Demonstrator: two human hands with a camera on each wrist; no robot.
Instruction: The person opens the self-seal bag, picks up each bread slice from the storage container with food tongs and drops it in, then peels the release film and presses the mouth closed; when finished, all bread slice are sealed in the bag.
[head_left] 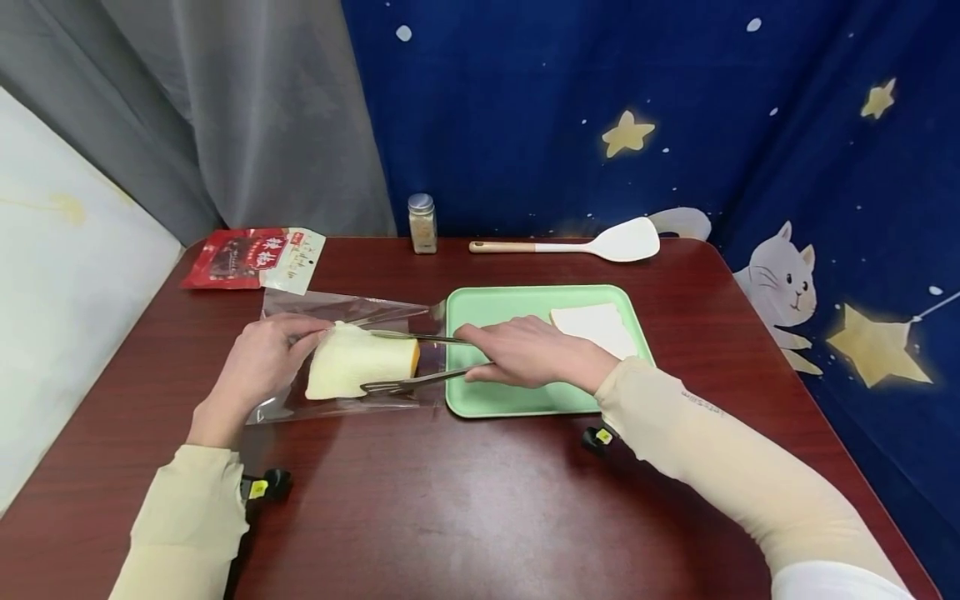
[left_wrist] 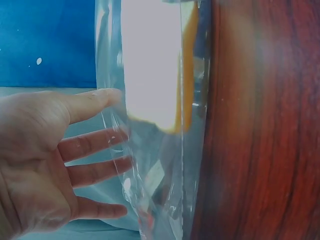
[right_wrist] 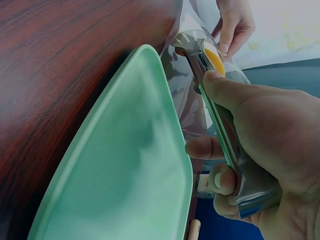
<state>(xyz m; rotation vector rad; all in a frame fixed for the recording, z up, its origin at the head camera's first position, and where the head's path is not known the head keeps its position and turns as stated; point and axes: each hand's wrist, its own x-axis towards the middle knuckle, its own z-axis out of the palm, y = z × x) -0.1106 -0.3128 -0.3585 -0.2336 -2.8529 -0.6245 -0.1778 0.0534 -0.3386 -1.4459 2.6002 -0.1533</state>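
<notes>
A bread slice [head_left: 356, 364] with an orange-yellow edge lies at a clear plastic bag [head_left: 281, 410]; the left wrist view shows film around it. My left hand [head_left: 262, 358] pinches the bag at the slice's far left corner, thumb against the film and the other fingers fairly straight. Metal tongs [right_wrist: 252, 192] are gripped in my right hand [head_left: 525, 352], thumb on one arm and fingers around the other. Their slotted ends reach left to the slice, one by its far side, one by its near side. Another white bread slice [head_left: 597, 327] lies on the green tray [head_left: 525, 404].
At the back left of the table [head_left: 480, 517] lies a red and white food pouch [head_left: 251, 260]. A small lidded jar [head_left: 423, 225] stands near the back edge, beside a white spatula [head_left: 626, 242] with a wooden handle. Curtains hang behind.
</notes>
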